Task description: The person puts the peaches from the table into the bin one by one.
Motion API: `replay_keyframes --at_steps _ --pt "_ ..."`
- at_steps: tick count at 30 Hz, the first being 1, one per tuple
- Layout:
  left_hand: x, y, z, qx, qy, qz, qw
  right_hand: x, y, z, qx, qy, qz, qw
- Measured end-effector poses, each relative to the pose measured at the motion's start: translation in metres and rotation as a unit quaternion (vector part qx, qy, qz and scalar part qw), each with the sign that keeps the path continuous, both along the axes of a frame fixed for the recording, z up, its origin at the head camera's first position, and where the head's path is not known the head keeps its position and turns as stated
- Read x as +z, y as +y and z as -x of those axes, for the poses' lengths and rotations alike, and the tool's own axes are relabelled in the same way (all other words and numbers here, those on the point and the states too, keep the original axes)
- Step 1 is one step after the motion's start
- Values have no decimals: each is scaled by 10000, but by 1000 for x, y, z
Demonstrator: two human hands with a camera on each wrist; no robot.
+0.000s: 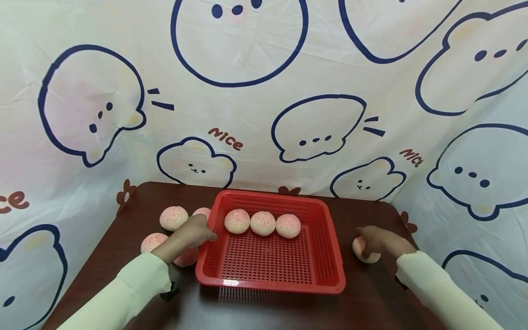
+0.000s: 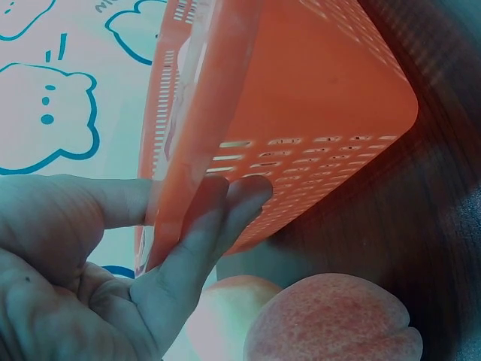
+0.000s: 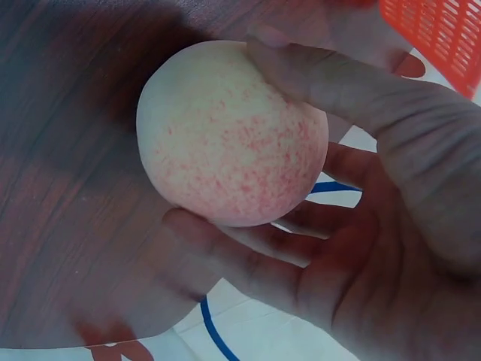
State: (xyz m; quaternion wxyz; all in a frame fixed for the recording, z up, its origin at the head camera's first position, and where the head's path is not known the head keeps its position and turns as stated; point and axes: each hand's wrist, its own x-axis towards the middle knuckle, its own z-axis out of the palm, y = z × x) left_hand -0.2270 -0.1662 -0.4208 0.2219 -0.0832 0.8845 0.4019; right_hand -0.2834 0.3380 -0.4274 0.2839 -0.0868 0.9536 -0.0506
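Observation:
My left hand (image 1: 192, 234) grips the left rim of a red perforated plastic basket (image 1: 268, 287), thumb over the inner side and fingers against the outer wall (image 2: 301, 98). Three pale peaches with pink speckles, one of them this peach (image 1: 262, 223), sit in a row toward the basket's back. To the right of the basket, my right hand (image 1: 381, 240) holds another peach (image 3: 233, 135) between thumb and curled fingers, close over the table. Its pink-speckled side shows in the right wrist view.
Several more peaches lie left of the basket, such as a peach (image 1: 173, 218) at the back and a redder peach (image 2: 334, 320) beneath my left hand. A dark brown wooden table (image 1: 231, 314) bears everything. A white cartoon-print cloth (image 1: 255, 114) hangs behind and at both sides.

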Motion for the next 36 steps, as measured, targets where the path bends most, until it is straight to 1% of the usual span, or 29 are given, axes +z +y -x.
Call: replay_keyframes --at_steps 4,6,11,16,20,21,23,26,27,28,30,33,36 --pt "0 0 0 41 -26 97 9999 3 -5 -3 -339 -92 -38 9994" --pt "0 0 -1 14 -14 98 10000 3 -7 -3 -274 -121 -121 9995" --pt "1 0 0 -41 23 79 10000 -1 -9 0 379 -49 -304 9988" --pt "1 -1 -1 -22 4 66 10000 -3 -8 3 408 -68 -282 9987" --pt "1 -1 -1 -2 -9 39 10000 -2 -7 3 447 -49 -152 9989" --pt "1 -1 -1 -8 -7 40 10000 -1 -7 2 340 -48 -129 9993" --pt "0 -1 -1 -28 2 61 10000 -1 -7 3 392 -4 -94 9992" --pt "0 0 -1 -61 16 94 9999 4 -8 2 -79 36 -31 10000" --pt "1 0 0 -70 23 100 9999 5 -8 2 -175 90 -67 9998" --pt "1 0 0 -65 21 95 9999 7 -9 3 -136 148 -101 9997" --pt "1 0 0 -64 34 94 9999 12 -10 5 -270 268 -168 9991" --pt "1 -1 0 -81 66 91 9999 19 -11 9 -12 475 -283 9985" --pt "2 -2 -1 -129 98 100 9998 28 -12 11 55 625 -197 9978"
